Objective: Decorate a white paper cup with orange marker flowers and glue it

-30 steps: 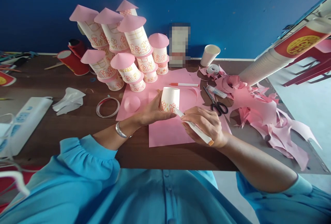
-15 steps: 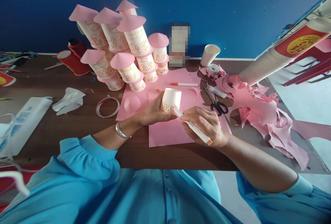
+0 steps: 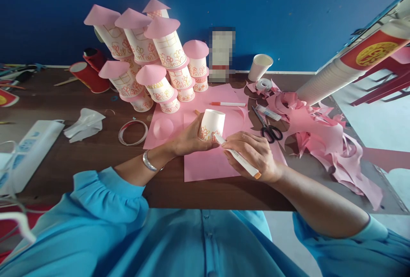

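Observation:
My left hand is closed around a white paper cup, held upside down above pink paper. Orange and red flowers are drawn near the cup's rim. In my right hand is a white marker with an orange end, its tip at the drawn flowers. Beneath both hands lies a sheet of pink paper. A second marker, white with an orange-red cap, rests on the paper beyond the cup. Left of my left hand is a small pink paper cone.
Decorated cup towers with pink cone roofs stand at the back left. Scissors, pink scraps and a long stack of cups are on the right. A tape roll and power strip lie left. One cup stands near the wall.
The marker's tip has shifted slightly left along the cup's lower edge, my right hand moving with it. My left hand keeps its grip on the cup.

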`<action>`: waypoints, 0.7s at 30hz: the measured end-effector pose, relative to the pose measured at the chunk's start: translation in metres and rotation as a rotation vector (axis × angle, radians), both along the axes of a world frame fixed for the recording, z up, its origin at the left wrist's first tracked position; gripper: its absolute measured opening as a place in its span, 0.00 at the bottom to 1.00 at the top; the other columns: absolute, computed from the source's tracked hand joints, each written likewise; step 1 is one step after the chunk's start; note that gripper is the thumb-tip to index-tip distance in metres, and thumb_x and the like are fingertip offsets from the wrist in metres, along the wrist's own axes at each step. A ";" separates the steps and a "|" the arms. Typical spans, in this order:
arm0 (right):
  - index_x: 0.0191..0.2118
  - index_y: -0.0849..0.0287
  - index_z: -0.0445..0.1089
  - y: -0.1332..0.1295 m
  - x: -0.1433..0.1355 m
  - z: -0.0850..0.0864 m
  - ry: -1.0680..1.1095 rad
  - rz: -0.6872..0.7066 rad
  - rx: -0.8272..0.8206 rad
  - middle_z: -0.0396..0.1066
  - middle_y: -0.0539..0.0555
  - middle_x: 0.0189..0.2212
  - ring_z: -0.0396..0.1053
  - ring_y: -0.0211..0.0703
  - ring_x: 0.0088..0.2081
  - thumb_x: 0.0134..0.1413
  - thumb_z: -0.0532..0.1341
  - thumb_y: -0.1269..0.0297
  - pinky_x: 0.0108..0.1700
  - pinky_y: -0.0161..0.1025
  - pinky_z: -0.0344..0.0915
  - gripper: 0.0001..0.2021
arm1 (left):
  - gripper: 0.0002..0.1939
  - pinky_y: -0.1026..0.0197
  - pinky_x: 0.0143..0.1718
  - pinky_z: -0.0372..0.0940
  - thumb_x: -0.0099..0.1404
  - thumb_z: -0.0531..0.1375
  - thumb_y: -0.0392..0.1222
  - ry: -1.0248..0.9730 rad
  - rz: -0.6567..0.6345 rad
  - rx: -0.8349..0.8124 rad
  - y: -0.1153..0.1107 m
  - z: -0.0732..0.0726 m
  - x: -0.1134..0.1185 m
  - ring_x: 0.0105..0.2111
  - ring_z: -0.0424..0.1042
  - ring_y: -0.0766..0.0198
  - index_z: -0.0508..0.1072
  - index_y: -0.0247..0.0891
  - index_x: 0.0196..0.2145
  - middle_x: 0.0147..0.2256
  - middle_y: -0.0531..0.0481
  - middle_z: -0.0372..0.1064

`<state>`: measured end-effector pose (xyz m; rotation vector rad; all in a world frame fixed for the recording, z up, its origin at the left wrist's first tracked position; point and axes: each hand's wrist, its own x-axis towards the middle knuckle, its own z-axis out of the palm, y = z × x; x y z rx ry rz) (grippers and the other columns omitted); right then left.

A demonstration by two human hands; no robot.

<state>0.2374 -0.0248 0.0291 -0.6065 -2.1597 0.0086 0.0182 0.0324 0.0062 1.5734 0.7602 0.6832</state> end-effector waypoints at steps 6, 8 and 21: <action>0.49 0.59 0.68 0.000 0.000 0.001 0.007 -0.022 0.003 0.78 0.55 0.34 0.78 0.43 0.35 0.62 0.62 0.76 0.36 0.40 0.77 0.11 | 0.36 0.57 0.38 0.68 0.55 0.73 0.49 0.036 0.016 0.031 0.000 -0.001 0.000 0.42 0.67 0.57 0.60 0.38 0.54 0.43 0.47 0.65; 0.49 0.58 0.68 0.000 0.000 0.001 0.014 -0.037 0.000 0.77 0.54 0.34 0.78 0.42 0.34 0.62 0.62 0.76 0.36 0.40 0.77 0.11 | 0.36 0.56 0.40 0.68 0.55 0.73 0.49 0.024 0.008 0.014 -0.001 0.000 0.000 0.42 0.67 0.57 0.60 0.38 0.54 0.43 0.47 0.65; 0.47 0.59 0.69 0.000 -0.001 0.001 0.012 -0.042 0.006 0.78 0.53 0.32 0.78 0.43 0.33 0.62 0.62 0.75 0.36 0.40 0.77 0.10 | 0.37 0.55 0.40 0.68 0.56 0.73 0.49 0.000 0.012 -0.067 -0.002 0.004 0.000 0.42 0.68 0.56 0.60 0.38 0.56 0.42 0.47 0.66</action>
